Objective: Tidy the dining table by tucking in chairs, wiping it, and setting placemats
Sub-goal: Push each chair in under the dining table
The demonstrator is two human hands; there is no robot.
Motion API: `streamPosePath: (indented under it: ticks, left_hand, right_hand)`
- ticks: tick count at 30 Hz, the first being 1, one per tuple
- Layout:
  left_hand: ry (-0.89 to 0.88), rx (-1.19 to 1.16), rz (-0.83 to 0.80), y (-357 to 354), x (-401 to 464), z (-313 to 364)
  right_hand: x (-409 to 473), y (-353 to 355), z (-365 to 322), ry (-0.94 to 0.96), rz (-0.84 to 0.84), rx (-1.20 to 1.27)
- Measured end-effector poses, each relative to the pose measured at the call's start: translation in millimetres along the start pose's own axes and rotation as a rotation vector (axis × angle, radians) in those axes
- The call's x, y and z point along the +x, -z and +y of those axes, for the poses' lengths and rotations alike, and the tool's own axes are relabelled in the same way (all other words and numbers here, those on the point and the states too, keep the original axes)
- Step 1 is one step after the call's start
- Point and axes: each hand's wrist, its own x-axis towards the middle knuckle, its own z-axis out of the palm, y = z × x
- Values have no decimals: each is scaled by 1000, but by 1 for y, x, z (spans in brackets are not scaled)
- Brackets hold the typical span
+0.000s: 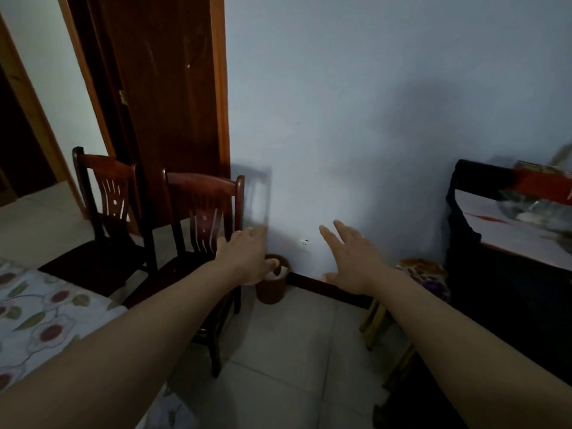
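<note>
The dining table (46,308), under a floral cloth, fills the lower left corner. Two dark wooden chairs stand beside it: the near chair (201,212) with its back toward me, and the far chair (105,193) behind it to the left. My left hand (247,258) is stretched forward, fingers straight, just right of the near chair's backrest post and apart from it. My right hand (353,258) reaches forward with spread fingers in the air in front of the wall. Neither hand holds anything.
A brown waste bin (272,283) stands against the wall below my left hand. A stool with a patterned cushion (421,270) sits to the right. A dark side table (510,236) at the right edge carries a red box and bags. A wooden door (161,103) stands behind the chairs.
</note>
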Motion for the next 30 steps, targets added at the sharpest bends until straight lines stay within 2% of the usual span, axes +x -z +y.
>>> streamPosePath:
  ticks: [8,15,20,30]
  left_hand:
    - [122,28,15,-19,168,5]
    - [340,-16,48,-26,302,-8]
    - [431,-19,36,-25,355,-33]
    - [618,-129,26,-35,468,-138]
  right_hand:
    - [178,-19,74,153,22,33]
    - [342,-24,128,301,-20,28]
    - [429,-32,119,414,-62,55]
    - [604,-48,58,620,-34,55]
